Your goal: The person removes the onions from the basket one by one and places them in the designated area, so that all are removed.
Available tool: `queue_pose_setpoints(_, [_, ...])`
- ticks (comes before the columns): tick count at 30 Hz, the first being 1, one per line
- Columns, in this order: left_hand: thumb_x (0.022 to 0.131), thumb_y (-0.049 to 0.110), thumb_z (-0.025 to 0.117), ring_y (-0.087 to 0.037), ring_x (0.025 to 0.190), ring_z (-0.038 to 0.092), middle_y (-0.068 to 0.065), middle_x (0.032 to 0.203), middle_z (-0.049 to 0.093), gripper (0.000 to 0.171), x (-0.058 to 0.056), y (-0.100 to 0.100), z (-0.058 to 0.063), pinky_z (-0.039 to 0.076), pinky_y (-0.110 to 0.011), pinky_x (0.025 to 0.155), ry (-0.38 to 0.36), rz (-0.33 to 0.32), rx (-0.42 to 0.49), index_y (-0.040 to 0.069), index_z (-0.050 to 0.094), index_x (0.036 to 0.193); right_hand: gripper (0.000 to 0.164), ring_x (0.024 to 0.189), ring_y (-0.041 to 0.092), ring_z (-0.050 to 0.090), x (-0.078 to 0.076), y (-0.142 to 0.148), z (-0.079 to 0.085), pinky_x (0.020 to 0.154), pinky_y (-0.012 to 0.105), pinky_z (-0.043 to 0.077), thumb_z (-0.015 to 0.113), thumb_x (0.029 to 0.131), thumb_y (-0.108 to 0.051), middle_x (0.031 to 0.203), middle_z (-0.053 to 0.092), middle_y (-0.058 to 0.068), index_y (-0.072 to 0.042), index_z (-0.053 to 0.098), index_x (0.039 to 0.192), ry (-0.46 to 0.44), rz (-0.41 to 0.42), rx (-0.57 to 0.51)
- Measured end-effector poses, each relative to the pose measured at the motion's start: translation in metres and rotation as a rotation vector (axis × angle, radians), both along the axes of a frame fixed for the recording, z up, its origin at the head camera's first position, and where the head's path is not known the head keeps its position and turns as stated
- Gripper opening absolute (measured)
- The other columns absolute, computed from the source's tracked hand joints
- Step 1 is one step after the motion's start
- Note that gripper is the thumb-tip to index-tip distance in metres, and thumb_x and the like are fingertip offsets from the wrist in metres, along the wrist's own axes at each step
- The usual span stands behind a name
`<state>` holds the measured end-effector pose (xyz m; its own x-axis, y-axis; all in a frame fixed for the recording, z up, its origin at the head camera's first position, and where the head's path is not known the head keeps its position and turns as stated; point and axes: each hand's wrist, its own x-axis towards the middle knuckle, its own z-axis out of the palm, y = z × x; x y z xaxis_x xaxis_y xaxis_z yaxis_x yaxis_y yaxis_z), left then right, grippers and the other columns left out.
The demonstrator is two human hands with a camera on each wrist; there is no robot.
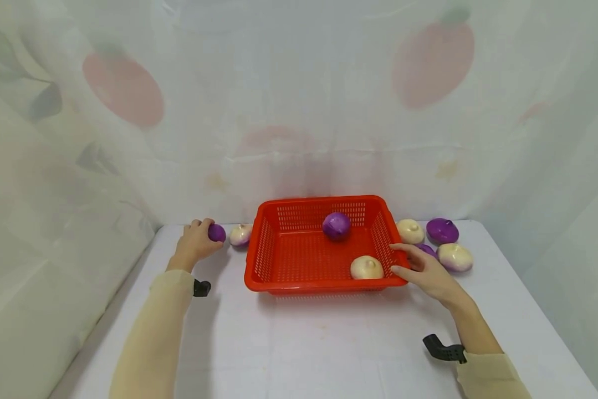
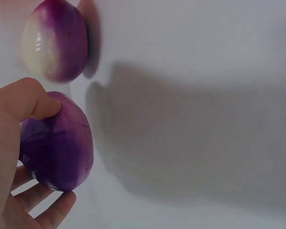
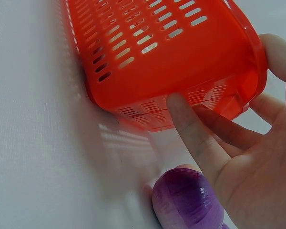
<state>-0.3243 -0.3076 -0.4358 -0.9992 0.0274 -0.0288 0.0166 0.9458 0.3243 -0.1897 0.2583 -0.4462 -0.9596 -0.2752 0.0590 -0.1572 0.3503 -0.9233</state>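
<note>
My left hand [image 1: 195,242] grips a purple turnip [image 2: 62,143], thumb on one side and fingers curled round the other. Right beside it on the table lies a white-and-purple turnip [image 2: 55,40], left of the red basket [image 1: 323,286]. On the basket's right side, my right hand [image 1: 428,271] holds the rim near the front corner, with the thumb over the edge and fingers against the outer wall [image 3: 148,81]. Inside the basket are a purple turnip [image 1: 336,226] towards the back and a cream turnip [image 1: 367,267] at the front right.
Right of the basket lie a cream turnip [image 1: 410,231], a purple turnip [image 1: 442,230], a pale turnip [image 1: 455,257] and another purple turnip [image 3: 188,200] partly behind my right hand. Fruit-printed white curtain [image 1: 299,111] hangs behind the white table [image 1: 299,343].
</note>
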Motion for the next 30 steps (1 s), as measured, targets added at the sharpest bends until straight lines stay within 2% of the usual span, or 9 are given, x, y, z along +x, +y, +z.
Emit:
queue_pose_setpoints(17, [0.09,0.031,0.067,-0.052,0.127,0.035,-0.034,0.146,0.031,0.073,0.005,0.001,-0.015,0.044,-0.07,0.094,-0.037,0.026,0.057,0.002,0.038,0.15,0.059,0.133,0.046,0.048,-0.001,0.0,-0.004,0.091,0.019,0.049,0.068,0.099,-0.026,0.151,0.045,0.026,-0.005,0.045,0.15,-0.001,0.003,0.006])
queue_pose_setpoints(22, [0.092,0.034,0.065,-0.054,0.127,0.037,-0.035,0.146,0.031,0.072,0.007,0.0,-0.01,0.043,-0.072,0.093,-0.03,-0.006,0.063,0.001,0.037,0.15,0.06,0.131,0.045,0.049,-0.002,0.0,-0.004,0.09,0.02,0.05,0.069,0.098,-0.026,0.149,0.046,0.026,-0.006,0.045,0.149,-0.005,-0.001,-0.001])
queue_pose_setpoints(30, [0.091,0.025,0.06,-0.057,0.13,0.036,-0.036,0.146,0.034,0.066,0.002,0.003,0.009,0.044,-0.073,0.093,0.017,-0.064,0.019,0.0,0.039,0.148,0.061,0.133,0.045,0.049,-0.003,0.001,-0.003,0.091,0.02,0.05,0.069,0.098,-0.028,0.151,0.045,0.025,-0.006,0.045,0.15,0.002,-0.009,0.018])
